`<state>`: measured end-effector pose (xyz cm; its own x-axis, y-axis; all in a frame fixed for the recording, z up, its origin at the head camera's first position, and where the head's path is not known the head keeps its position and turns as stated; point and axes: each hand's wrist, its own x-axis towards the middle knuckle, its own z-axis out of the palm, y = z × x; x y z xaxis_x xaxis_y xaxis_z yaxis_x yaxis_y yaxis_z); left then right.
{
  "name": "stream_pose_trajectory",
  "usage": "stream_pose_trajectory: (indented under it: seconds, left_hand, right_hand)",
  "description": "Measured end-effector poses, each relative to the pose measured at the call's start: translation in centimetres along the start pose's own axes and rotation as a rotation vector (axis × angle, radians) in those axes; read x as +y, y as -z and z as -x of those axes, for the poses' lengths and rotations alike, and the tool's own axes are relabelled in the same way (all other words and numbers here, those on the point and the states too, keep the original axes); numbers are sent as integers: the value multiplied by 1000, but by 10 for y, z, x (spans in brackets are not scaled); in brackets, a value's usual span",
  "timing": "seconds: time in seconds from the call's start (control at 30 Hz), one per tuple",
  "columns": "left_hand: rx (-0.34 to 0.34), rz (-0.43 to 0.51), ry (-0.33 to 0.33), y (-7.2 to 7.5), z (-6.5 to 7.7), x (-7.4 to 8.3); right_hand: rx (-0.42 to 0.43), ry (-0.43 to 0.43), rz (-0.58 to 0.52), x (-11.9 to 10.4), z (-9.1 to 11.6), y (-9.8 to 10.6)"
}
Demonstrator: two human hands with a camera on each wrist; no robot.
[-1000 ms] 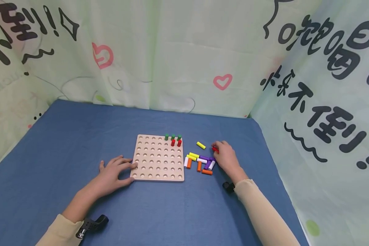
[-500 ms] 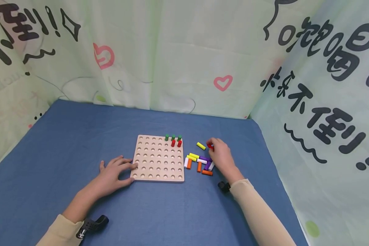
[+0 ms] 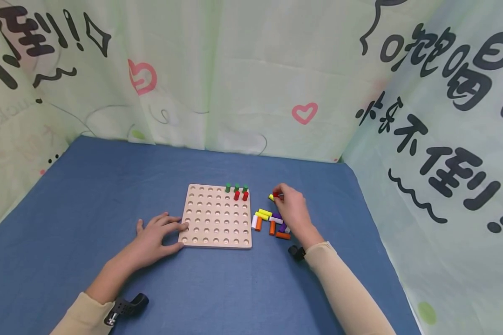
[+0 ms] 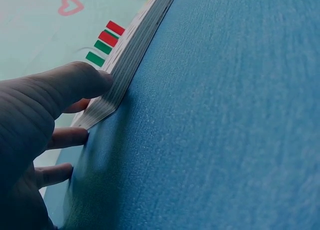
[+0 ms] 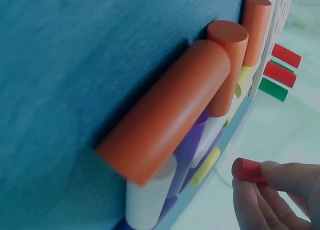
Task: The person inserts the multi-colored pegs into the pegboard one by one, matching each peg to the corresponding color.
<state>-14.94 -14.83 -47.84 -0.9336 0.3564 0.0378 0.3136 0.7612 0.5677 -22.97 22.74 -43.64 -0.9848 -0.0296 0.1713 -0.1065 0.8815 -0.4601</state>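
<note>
My right hand [image 3: 294, 213] pinches a red peg [image 5: 248, 170] between thumb and fingers, raised over the table beyond the loose pegs. The wooden pegboard [image 3: 209, 217] lies flat in front of me, with rows of round holes. Several green pegs [image 3: 228, 188] stand along its far edge at the right, and two red pegs [image 3: 236, 196] stand just in front of them. My left hand [image 3: 154, 238] rests at the board's near left corner, fingers spread. In the left wrist view its thumb [image 4: 95, 80] touches the board's side, while other fingertips rest on the table.
Right of the board lies a loose pile with orange pegs [image 5: 167, 110], yellow pegs [image 3: 265, 212], white and purple pegs. A separate yellow peg [image 3: 271, 197] lies farther back, partly behind my right hand. Printed curtains [image 3: 251, 70] border the blue tabletop [image 3: 218, 288].
My right hand has moved left toward the board with the red peg, now overlapping the separate yellow peg. The left hand and the board have stayed in place.
</note>
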Motion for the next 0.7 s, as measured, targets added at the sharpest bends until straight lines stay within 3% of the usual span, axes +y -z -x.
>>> stream_pose_trajectory:
  seconds: [0.33, 0.7]
  left_hand:
    - [2, 3, -1, 1, 0, 1]
    - [-11, -42, 15, -1, -3, -1]
  right_hand:
    - [14, 11, -26, -13, -1, -5]
    - [92, 108, 13, -38, -7, -16]
